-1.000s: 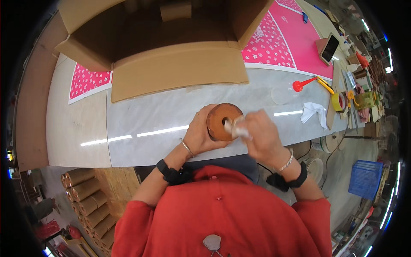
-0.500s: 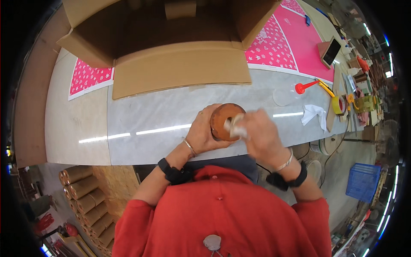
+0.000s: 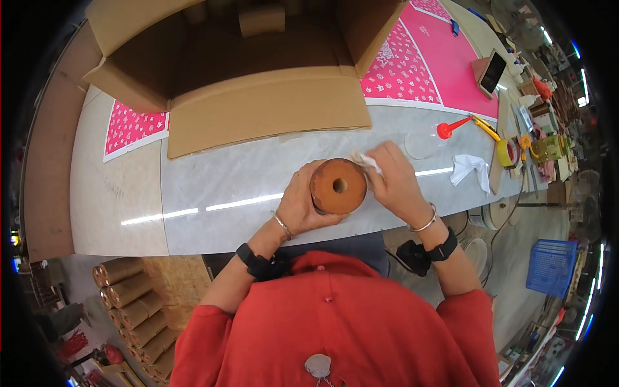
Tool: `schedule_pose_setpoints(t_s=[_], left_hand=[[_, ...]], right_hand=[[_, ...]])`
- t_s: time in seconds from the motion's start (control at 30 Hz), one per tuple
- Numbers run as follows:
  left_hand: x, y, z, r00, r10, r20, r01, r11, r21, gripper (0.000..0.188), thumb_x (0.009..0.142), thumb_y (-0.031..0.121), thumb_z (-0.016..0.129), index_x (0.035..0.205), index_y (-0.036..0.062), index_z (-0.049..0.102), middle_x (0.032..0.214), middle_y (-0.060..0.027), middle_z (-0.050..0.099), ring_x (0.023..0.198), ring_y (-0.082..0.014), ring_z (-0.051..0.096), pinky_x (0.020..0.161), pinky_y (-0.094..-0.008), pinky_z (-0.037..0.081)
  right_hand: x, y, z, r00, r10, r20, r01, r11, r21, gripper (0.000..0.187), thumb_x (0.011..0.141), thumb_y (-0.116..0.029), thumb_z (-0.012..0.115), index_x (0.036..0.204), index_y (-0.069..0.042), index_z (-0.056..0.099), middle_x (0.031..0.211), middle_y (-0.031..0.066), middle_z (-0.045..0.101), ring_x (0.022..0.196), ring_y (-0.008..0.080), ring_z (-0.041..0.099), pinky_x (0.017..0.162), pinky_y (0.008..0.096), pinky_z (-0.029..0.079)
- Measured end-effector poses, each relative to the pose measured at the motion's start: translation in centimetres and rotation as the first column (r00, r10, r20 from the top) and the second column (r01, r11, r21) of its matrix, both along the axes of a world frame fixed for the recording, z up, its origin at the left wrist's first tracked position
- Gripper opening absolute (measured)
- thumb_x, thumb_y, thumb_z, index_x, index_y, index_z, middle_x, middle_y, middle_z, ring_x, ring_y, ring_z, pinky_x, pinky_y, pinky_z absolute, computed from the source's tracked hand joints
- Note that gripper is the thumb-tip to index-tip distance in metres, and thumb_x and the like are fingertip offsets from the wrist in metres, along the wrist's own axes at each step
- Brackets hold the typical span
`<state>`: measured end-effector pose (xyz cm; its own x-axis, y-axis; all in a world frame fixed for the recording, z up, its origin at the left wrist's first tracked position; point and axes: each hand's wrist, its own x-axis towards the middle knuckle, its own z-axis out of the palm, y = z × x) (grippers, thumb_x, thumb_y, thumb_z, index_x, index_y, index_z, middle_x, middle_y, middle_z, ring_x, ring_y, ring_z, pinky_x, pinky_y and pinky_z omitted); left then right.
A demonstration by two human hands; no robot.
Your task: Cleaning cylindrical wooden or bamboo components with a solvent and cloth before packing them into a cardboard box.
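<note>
**Brown cylinder in the left hand, white rag in the right, open box beyond**

Head view, the only one. Brown cylinder [image 3: 351, 198], round-ended with a central hole, is above the near edge of the grey tabletop [image 3: 225, 174], end face toward the camera. Left hand [image 3: 303, 200] grips it round the side. Right hand [image 3: 394, 177] pinches a folded white rag [image 3: 369, 162] just beside the cylinder's upper right rim; contact uncertain.

Containers: a large cardboard box [image 3: 271, 113] lies beyond the hands, mouth toward the person, front flap down on the tabletop. Inside is dim; a small cardboard piece [image 3: 262, 20] shows toward the back, further contents unclear. Clear bottle [image 3: 420, 143] with a red nozzle [image 3: 445, 131] near the right hand; cannot tell if there is liquid in it. Blue basket [image 3: 551, 267] on the floor at right, contents too small to tell.

Also: second white cloth [image 3: 471, 171] crumpled near the tabletop's right end, yellow tape roll [image 3: 505, 153] beside it. Pink patterned sheets [image 3: 406, 71] run under the box. Brown rolls [image 3: 132, 290] stacked below, at left.
</note>
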<state>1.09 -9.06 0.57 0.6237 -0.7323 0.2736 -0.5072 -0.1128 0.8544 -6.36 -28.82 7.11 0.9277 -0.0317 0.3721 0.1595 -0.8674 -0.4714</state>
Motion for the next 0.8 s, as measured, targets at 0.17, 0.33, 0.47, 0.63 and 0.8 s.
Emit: schedule_pose_setpoints(t_s=[0.17, 0.33, 0.47, 0.63, 0.8], left_hand=[[-0.4, 0.4, -0.2, 0.996, 0.023, -0.09, -0.029, 0.997, -0.066, 0.09, 0.056, 0.034, 0.086, 0.128, 0.005, 0.039, 0.121, -0.0157, 0.051, 0.11, -0.0328, 0.05, 0.094, -0.0401, 0.04], [-0.2, 0.1, -0.1, 0.991, 0.047, -0.126, -0.051, 0.998, -0.024, 0.091, 0.057, 0.033, 0.086, 0.129, 0.0044, 0.038, 0.121, -0.0155, 0.051, 0.111, -0.0331, 0.05, 0.094, -0.0403, 0.04], [-0.5, 0.4, 0.5, 0.996, 0.036, -0.078, -0.039, 0.999, -0.03, 0.092, 0.057, 0.034, 0.086, 0.13, 0.0039, 0.038, 0.12, -0.0163, 0.052, 0.111, -0.034, 0.05, 0.093, -0.0404, 0.04], [-0.6, 0.3, 0.2, 0.996, 0.048, -0.075, -0.052, 0.997, -0.049, 0.09, 0.059, 0.036, 0.085, 0.129, 0.0035, 0.038, 0.118, -0.0169, 0.052, 0.108, -0.0346, 0.05, 0.092, -0.0417, 0.04], [0.1, 0.1, -0.4, 0.998, -0.011, 0.058, 0.008, 0.999, 0.039, 0.086, 0.059, 0.039, 0.083, 0.125, 0.0026, 0.042, 0.115, -0.0179, 0.053, 0.104, -0.0354, 0.05, 0.089, -0.0424, 0.04]], right_hand=[[-0.6, -2.1, -2.1, 0.983, -0.18, 0.039, 0.18, 0.984, 0.006, 0.027, 0.077, -0.008, 0.062, 0.102, -0.003, 0.055, 0.096, 0.0142, 0.052, 0.086, 0.0334, 0.054, 0.07, 0.0393, 0.046], [1.1, -3.3, -1.0, 0.956, -0.207, 0.207, 0.268, 0.903, -0.335, 0.037, 0.077, -0.01, 0.064, 0.112, -0.005, 0.055, 0.106, 0.0135, 0.053, 0.091, 0.0316, 0.054, 0.076, 0.0395, 0.046], [-0.8, 0.0, 2.4, 0.996, -0.09, -0.022, 0.092, 0.987, 0.131, 0.046, 0.075, -0.019, 0.069, 0.116, -0.005, 0.055, 0.114, 0.013, 0.052, 0.107, 0.0291, 0.048, 0.089, 0.0403, 0.04], [0.2, 3.1, 2.8, 0.987, 0.158, 0.026, -0.16, 0.964, 0.211, 0.05, 0.072, -0.03, 0.072, 0.114, -0.008, 0.057, 0.113, 0.0108, 0.053, 0.109, 0.0277, 0.047, 0.089, 0.0389, 0.04], [2.6, 4.6, 2.0, 0.965, 0.245, -0.097, -0.236, 0.967, 0.095, 0.034, 0.075, -0.029, 0.07, 0.1, -0.007, 0.061, 0.102, 0.0098, 0.058, 0.093, 0.0294, 0.053, 0.079, 0.037, 0.044]])
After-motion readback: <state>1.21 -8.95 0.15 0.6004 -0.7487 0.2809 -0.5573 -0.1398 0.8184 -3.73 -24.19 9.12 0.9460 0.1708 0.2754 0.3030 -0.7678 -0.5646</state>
